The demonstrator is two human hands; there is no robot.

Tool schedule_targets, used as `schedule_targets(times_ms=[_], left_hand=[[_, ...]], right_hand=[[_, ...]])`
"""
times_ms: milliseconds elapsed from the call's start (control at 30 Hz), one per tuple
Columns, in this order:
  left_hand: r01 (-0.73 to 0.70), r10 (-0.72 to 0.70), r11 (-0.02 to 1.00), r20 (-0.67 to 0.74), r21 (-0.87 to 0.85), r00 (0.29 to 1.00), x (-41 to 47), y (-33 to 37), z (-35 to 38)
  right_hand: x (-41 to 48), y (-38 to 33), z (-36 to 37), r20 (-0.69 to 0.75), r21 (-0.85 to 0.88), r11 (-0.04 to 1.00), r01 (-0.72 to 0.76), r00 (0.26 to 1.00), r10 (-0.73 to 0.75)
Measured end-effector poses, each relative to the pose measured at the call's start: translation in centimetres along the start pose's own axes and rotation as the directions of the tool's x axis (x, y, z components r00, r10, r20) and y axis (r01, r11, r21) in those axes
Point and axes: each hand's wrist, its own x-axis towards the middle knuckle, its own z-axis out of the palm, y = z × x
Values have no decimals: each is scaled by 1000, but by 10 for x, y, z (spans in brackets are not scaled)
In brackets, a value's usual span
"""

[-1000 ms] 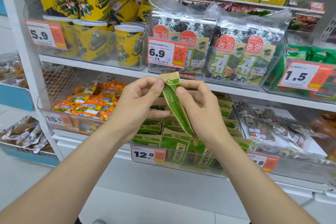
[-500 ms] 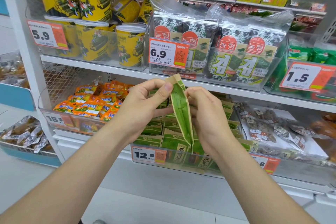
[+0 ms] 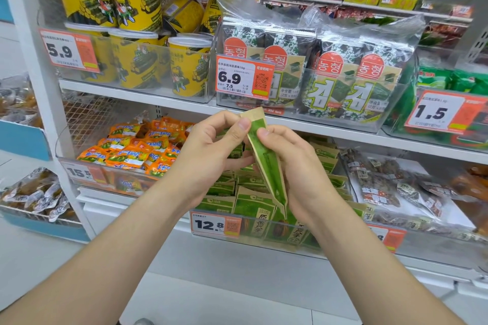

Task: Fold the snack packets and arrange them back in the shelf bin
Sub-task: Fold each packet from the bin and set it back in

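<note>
A green and tan snack packet (image 3: pixel 265 158) is held edge-on in front of the lower shelf, top end up. My left hand (image 3: pixel 211 155) pinches its upper edge with thumb and fingers. From the right, my right hand (image 3: pixel 293 169) grips the same packet, thumb near the top and palm behind its lower part. Directly behind and below my hands is a clear shelf bin (image 3: pixel 264 235) with a 12.8 price tag, filled with several matching green packets (image 3: pixel 250 200) standing upright.
Orange snack packs (image 3: pixel 132 150) fill the bin to the left. Clear bags of dark snacks (image 3: pixel 390 187) lie to the right. The shelf above holds yellow tubs (image 3: pixel 132 34) and seaweed packs (image 3: pixel 330 74). A white shelf post (image 3: pixel 39 87) stands at the left.
The packet has turned slightly and its top now tilts a little left. My thumbs have shifted closer together near its upper end. Both hands stay on it.
</note>
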Motion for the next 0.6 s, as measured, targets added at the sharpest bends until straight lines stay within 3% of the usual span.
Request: schedule_targets(times_ms=[133,300,367,467,600], left_hand=[[-31,25,998,-115,-51,993,4,0,-5],[-66,26,991,-315,-114,949,8,-2,-14],[-47,20,994,-274,-94,962,7,-2,-14],[68,-69,998,-75,-9,995,3,2,-12],[88,-91,993,36,80,995,-3,1,-11]], right_hand=[[-2,-3,-5,60,-226,972,66,997,-53],[-1,-2,-16,93,-519,851,81,995,-38],[-1,1,-14,94,-509,849,141,990,-108],[0,4,-10,91,-433,869,240,971,-222],[1,4,-12,-1,-372,902,220,971,-237]])
